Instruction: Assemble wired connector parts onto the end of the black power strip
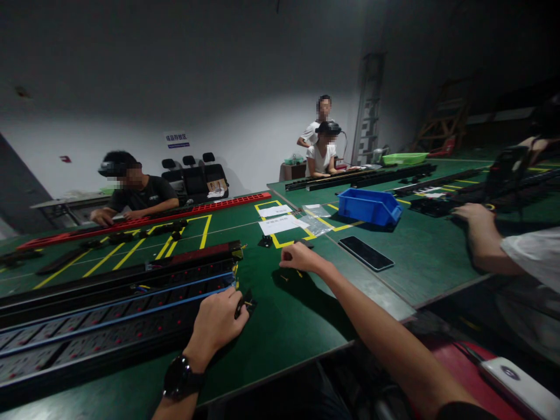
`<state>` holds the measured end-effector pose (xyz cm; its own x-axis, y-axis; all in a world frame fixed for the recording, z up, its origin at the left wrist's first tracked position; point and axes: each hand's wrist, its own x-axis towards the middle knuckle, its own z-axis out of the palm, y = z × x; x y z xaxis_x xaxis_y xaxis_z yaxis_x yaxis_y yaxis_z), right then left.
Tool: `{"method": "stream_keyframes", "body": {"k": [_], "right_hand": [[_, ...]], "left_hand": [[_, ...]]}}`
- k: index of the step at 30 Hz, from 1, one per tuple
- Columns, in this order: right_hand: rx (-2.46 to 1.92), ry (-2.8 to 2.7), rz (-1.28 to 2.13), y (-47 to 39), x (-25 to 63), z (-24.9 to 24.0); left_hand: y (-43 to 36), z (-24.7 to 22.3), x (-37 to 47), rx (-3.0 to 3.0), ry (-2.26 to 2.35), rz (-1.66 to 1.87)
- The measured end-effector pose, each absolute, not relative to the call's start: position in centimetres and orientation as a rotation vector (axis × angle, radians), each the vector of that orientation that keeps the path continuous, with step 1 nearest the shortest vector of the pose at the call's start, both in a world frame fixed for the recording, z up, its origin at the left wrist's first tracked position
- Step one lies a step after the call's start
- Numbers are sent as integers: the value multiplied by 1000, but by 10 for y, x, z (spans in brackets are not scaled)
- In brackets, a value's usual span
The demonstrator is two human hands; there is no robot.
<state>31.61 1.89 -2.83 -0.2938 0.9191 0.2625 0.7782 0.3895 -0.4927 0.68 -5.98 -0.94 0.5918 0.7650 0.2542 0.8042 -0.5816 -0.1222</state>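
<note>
Head view: blue bin, phone and paper sheets seen on green table, beyond right hand; fingers bent, grip unclear. Nothing seen blocking left hand. Small black part, dark, partly covered, is held by left hand beside long black rails.

Assembly workshop, long green worktables marked with yellow tape, blue parts bin, several seated workers
</note>
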Motion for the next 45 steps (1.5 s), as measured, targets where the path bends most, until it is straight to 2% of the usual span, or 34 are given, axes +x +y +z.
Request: {"method": "stream_keyframes", "body": {"k": [4, 8, 14, 18, 23, 29, 36, 41, 45], "right_hand": [[-1508, -2269, 432, 17, 323, -25], [-1446, -2103, 368, 16, 332, -18], [-1346, -2318, 681, 10, 321, -18], [-1308, -2355, 703, 6, 307, -18], [-1313, -2184, 617, 11, 316, -16], [-1521, -1999, 249, 30, 346, -31], [-1557, -2060, 262, 30, 336, -35], [-1960, -1574, 20, 27, 353, -24], [-2170, -1482, 88, 28, 366, -31]], "left_hand": [[-59, -10, 6, -2599, -1295, -271], [-60, -10, 7, -2604, -1294, -282], [-61, -10, 7, -2602, -1296, -278], [-60, -10, 6, -2596, -1286, -278], [-60, -9, 7, -2599, -1284, -262], [-60, -10, 7, -2612, -1283, -284], [-59, -10, 6, -2596, -1288, -266], [-60, -8, 7, -2612, -1291, -274], [-60, -8, 7, -2604, -1294, -273]]}}
